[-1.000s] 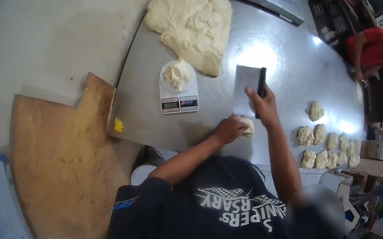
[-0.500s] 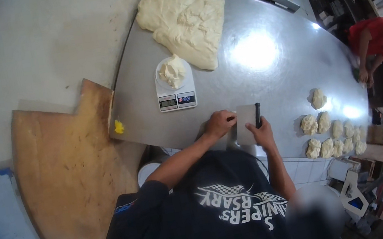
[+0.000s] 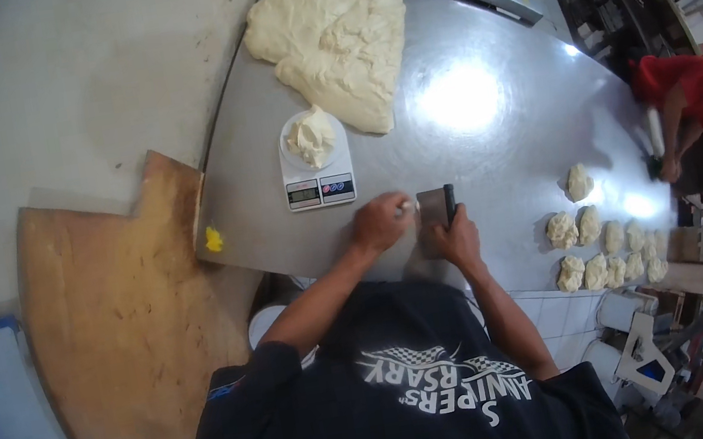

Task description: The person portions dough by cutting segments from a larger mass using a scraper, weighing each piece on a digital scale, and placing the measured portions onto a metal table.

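Steel table [image 3: 488,152] is taken up mostly by a large dough mass [image 3: 333,43] at its far end, so most of the dough is judged still to be portioned. About a dozen cut lumps [image 3: 600,249] are laid out at the right. One piece [image 3: 310,134] is seen on the scale [image 3: 316,170]. A scraper [image 3: 435,206] is gripped upright in the right hand [image 3: 457,238], blade against the table. The left hand [image 3: 380,222] is closed over a small bit of dough [image 3: 406,207], just beside the blade.
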Demonstrator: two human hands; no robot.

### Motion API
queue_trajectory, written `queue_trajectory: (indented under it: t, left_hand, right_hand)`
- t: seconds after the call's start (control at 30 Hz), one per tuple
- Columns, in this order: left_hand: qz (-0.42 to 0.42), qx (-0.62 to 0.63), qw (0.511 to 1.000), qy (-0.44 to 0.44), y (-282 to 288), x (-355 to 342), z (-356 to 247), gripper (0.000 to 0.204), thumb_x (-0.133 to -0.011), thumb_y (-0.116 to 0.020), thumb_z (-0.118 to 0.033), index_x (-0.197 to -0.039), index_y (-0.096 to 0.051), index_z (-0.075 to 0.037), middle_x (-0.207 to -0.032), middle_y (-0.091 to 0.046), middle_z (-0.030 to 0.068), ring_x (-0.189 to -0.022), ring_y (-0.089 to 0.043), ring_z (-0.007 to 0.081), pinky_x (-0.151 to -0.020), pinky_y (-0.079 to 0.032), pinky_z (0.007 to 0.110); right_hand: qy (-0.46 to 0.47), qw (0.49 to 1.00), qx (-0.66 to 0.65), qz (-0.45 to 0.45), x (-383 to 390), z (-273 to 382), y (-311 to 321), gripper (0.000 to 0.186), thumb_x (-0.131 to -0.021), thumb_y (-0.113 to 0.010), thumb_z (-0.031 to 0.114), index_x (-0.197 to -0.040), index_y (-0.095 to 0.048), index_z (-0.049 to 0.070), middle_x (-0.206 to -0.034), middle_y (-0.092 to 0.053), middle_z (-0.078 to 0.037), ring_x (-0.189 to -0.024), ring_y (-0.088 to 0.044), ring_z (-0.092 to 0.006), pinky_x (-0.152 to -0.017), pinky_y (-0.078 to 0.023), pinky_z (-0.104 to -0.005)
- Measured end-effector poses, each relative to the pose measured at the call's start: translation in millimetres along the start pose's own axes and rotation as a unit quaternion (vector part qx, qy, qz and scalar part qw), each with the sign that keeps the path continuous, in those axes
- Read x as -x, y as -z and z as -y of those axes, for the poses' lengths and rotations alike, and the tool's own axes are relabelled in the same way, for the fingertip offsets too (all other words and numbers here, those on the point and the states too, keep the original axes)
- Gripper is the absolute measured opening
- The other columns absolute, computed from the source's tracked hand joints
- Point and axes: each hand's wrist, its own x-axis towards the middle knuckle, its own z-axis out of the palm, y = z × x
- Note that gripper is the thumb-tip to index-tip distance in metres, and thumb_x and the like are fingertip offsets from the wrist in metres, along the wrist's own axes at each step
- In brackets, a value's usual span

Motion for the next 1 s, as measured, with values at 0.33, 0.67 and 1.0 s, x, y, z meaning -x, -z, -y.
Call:
queue_trajectory:
  t: [0.33,0.67,1.0]
  left_hand:
    - [-0.095,-0.377,0.921,-0.008,135.9,-102.5,60.6,0.040,-0.095,-0.071,-0.036,-0.129,-0.074,-0.014,-0.150,-0.053,0.0139,-0.148,-0.033,0.0393,-0.114,-0.029,0.066]
    - [0.079,-0.135,0.963,-0.221,-12.5,-6.1,22.7,0.035,-0.091,-0.063,-0.017,-0.125,-0.074,-0.012,-0.123,-0.067,0.0093,-0.120,-0.058,0.0287,-0.106,-0.042,0.047]
    - [0.143,-0.058,0.970,-0.189,-28.8,-9.6,22.3,0.019,-0.089,-0.067,-0.019,-0.105,-0.072,-0.009,-0.106,-0.069,0.0083,-0.108,-0.060,0.0281,-0.100,-0.044,0.043]
  right_hand:
    - [0.008,0.985,-0.174,0.015,-0.4,-15.1,-1.2,0.044,-0.089,-0.080,0.026,-0.111,-0.058,-0.006,-0.092,-0.073,-0.025,-0.083,-0.073,-0.0411,-0.075,-0.057,-0.0497]
    - [-0.148,0.856,-0.494,0.035,9.2,2.7,60.1,0.039,-0.091,-0.081,0.018,-0.119,-0.064,-0.004,-0.102,-0.074,-0.012,-0.087,-0.072,-0.0204,-0.077,-0.060,-0.0358]
    - [-0.092,0.954,-0.282,0.031,14.7,-2.1,38.0,0.045,-0.088,-0.082,0.023,-0.115,-0.063,-0.007,-0.100,-0.074,-0.019,-0.089,-0.072,-0.0251,-0.080,-0.057,-0.0376]
